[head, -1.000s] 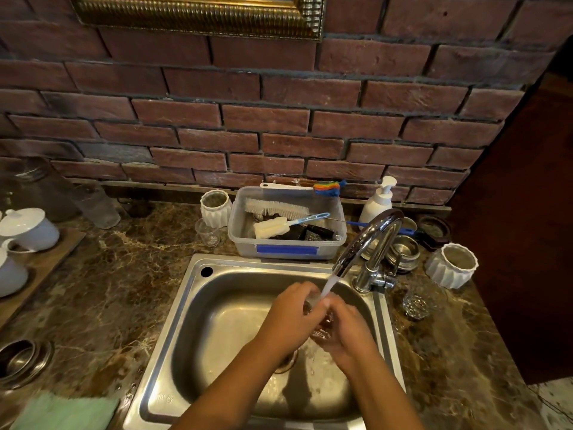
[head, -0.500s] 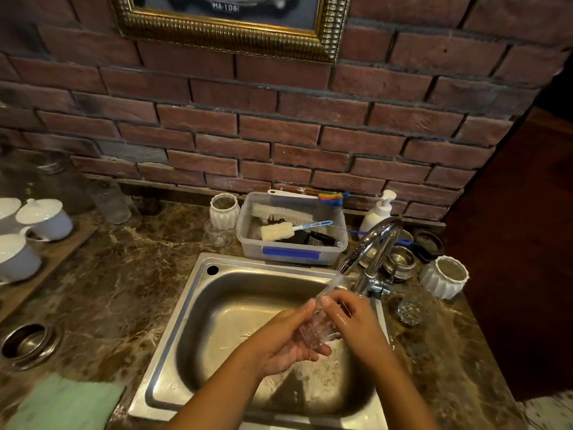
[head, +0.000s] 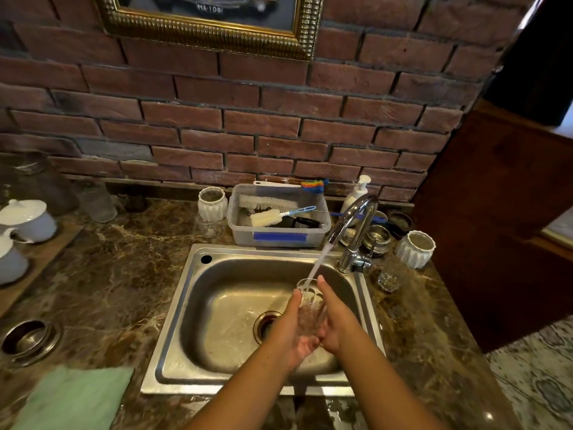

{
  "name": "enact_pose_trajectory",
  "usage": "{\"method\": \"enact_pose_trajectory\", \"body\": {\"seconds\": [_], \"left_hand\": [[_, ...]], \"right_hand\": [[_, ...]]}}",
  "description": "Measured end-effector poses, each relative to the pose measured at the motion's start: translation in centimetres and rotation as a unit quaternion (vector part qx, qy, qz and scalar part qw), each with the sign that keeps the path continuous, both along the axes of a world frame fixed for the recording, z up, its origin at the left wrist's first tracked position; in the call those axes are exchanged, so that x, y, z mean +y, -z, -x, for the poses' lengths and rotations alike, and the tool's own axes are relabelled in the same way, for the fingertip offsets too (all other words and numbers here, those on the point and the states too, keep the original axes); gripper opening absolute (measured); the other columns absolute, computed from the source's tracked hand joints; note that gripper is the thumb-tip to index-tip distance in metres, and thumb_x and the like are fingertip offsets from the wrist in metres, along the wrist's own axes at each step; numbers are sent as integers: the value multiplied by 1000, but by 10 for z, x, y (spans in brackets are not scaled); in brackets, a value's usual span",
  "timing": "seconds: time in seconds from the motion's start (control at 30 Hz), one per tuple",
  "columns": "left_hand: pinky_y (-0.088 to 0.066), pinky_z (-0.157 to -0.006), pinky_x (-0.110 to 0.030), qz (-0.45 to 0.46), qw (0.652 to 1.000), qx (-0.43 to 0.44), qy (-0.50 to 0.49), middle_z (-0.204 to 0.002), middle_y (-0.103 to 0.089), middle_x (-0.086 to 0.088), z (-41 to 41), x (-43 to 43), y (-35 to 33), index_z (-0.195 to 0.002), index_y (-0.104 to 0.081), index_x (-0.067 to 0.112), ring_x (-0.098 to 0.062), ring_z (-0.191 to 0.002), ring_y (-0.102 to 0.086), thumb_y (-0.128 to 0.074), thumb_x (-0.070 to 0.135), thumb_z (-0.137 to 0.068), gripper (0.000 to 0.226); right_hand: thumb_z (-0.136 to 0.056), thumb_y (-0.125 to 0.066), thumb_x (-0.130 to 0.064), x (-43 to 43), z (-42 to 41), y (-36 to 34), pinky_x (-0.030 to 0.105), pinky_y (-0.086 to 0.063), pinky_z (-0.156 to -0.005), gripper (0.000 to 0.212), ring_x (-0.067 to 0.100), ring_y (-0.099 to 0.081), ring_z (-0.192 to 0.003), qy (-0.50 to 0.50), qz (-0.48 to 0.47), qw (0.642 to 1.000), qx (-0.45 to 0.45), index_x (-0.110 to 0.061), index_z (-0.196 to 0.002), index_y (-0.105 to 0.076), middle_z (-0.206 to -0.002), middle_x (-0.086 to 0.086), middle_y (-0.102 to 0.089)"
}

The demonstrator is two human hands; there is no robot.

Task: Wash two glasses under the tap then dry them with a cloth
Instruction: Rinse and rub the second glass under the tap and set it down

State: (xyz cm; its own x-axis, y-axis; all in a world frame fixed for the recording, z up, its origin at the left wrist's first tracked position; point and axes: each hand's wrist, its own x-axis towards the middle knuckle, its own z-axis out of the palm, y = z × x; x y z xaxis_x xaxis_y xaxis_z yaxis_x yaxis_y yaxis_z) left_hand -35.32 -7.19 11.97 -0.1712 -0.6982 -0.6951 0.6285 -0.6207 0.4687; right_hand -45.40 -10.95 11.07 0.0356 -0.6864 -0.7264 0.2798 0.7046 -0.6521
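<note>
A clear glass (head: pixel 310 305) is held upright over the steel sink (head: pixel 198 308), between my two hands. My left hand (head: pixel 293 330) cups its left side and base, and my right hand (head: pixel 336 318) holds its right side. Water from the chrome tap (head: pixel 356 225) streams into the glass's mouth. A second clear glass (head: pixel 389 276) stands on the marble counter right of the tap. A green cloth (head: pixel 74 398) lies on the counter at the bottom left.
Behind the sink are a plastic tub (head: pixel 279 235) of brushes, a soap pump (head: pixel 356 193), white ribbed cups (head: pixel 212 203) (head: pixel 415 248) and metal bowls (head: pixel 376 238). White lidded cups (head: pixel 28 220) sit on a wooden board at the left, near a round metal hole (head: pixel 29 339).
The glass has gone from tilted sideways between my hands to upright under the stream. Both hands shifted lower around it. My head has tilted up, showing more wall.
</note>
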Motion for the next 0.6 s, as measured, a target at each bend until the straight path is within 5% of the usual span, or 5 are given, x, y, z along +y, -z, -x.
{"method": "enact_pose_trajectory", "body": {"seconds": [0.1,0.3,0.43,0.53,0.6], "left_hand": [[-58,-88,-41,-23,1000,-6,17,-103,-77,-21,-4,7,1,-118,-68,1,-34,-96,-75,-61,50,-94,54],[-65,-71,-39,-56,998,6,-27,-107,-74,-24,-5,16,0,-119,-64,3,-34,-89,-77,-67,45,-92,50],[-65,-71,-38,-57,998,7,-26,-109,-74,-24,-5,20,-4,-120,-64,1,-34,-92,-76,-68,45,-92,53],[-61,-86,-40,-40,999,0,-12,-105,-75,-23,-5,21,-4,-117,-65,0,-34,-94,-76,-65,44,-94,50],[-61,-78,-37,-22,999,-20,12,-103,-77,-21,-5,20,-2,-116,-66,0,-32,-90,-76,-60,45,-96,50]], "right_hand": [[-54,-86,-61,6,-2,5,54,-51,-102,92,40,-72,-103,-22,-42,999,-20,-2,-121,-66,-112,25,-73],[-66,-80,-60,10,-3,12,52,-50,-103,78,38,-72,-104,-33,-59,997,-36,-5,-120,-70,-112,21,-74],[-69,-77,-63,11,-1,13,52,-50,-104,77,38,-71,-105,-54,-61,996,-45,-5,-119,-69,-112,21,-74],[-70,-77,-65,12,2,13,52,-49,-104,77,38,-71,-107,-69,-55,995,-56,-5,-118,-70,-112,20,-75],[-73,-76,-63,11,5,12,51,-50,-104,72,37,-69,-111,-74,-49,993,-75,-5,-116,-72,-115,19,-74]]}}
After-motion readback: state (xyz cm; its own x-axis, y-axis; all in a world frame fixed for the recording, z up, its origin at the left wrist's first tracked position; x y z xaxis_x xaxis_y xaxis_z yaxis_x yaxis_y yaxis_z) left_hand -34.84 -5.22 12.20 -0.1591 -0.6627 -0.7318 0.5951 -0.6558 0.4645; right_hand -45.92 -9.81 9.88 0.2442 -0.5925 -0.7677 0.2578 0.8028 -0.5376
